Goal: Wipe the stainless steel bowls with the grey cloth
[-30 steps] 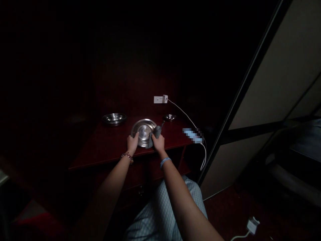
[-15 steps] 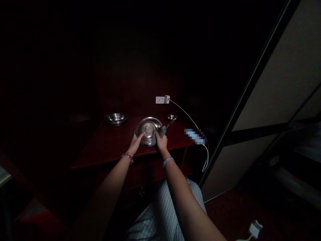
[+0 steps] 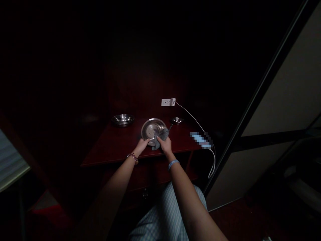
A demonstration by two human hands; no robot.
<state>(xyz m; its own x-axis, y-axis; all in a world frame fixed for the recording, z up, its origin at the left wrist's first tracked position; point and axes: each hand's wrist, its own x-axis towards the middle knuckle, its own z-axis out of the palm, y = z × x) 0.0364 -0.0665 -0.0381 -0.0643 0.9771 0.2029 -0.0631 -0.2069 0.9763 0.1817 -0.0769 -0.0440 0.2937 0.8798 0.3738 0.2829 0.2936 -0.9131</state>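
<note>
Steel bowl [image 3: 122, 119] sits toward the left of the dark red wooden desk [image 3: 105, 154], well apart from the hands. Next along, the left hand [image 3: 142, 145], with a beaded bracelet [image 3: 133, 157] at its wrist, lays its fingers on the near rim of a round steel plate [image 3: 150, 129]; whether the thumb closes beneath the rim is hidden. The plate lies near the desk's front edge, hollow side up. Being round, it has no long axis, and any tilt is too slight to tell in this light. The right hand [image 3: 164, 144], a blue wristband [image 3: 173, 164] below it, is closed around a bunched grey cloth [image 3: 161, 136], pressing it against the plate's right rim. One end of the cloth hangs down over the near side, while the other points up and right toward a small steel dish [image 3: 177, 120]. Farther right, a white cable [image 3: 193, 120] runs from a wall socket [image 3: 165, 102] past a pixelated, blurred object [image 3: 200, 140].
</note>
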